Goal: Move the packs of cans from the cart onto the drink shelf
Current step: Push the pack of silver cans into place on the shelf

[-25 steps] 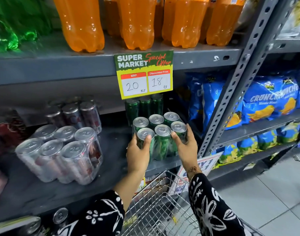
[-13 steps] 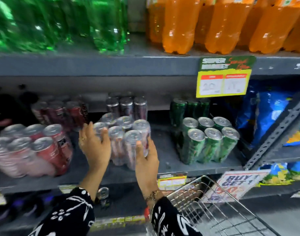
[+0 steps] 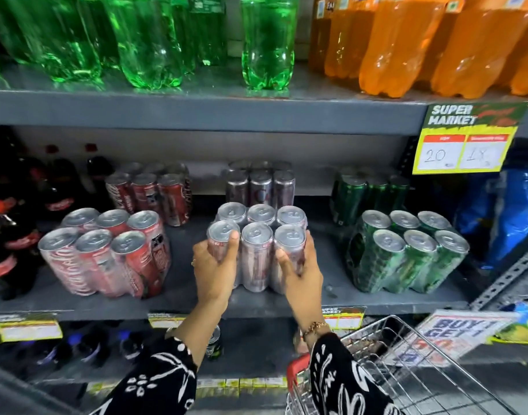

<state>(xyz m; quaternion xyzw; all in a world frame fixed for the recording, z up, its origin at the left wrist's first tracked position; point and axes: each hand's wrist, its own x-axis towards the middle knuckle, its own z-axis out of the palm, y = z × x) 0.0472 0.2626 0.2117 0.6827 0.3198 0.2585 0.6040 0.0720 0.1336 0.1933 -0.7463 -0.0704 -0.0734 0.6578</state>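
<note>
Half a second ago the silver pack was tilted between the hands. Now it stands square on the shelf near the front edge. A second ago the hands were on the green pack instead. So two packs look placed, and this step is likely in its last nudge before letting go.

The left hand clasps the pack's left front can, thumb over its rim. The right hand clasps the right front can, fingers wrapped across its face. Both are closed on the wrap, not loose.

Left of the left hand, apart from it, sits a red pack of six cans. Between the fingers, the silver pack also counts six tops. Right of the right hand, well apart, the green pack shows six. Behind each front pack stands a further pack of like colour, so six packs show in all. Below the right wrist is the cart; the part of its floor in view holds no pack, so little may be left to move.
</note>
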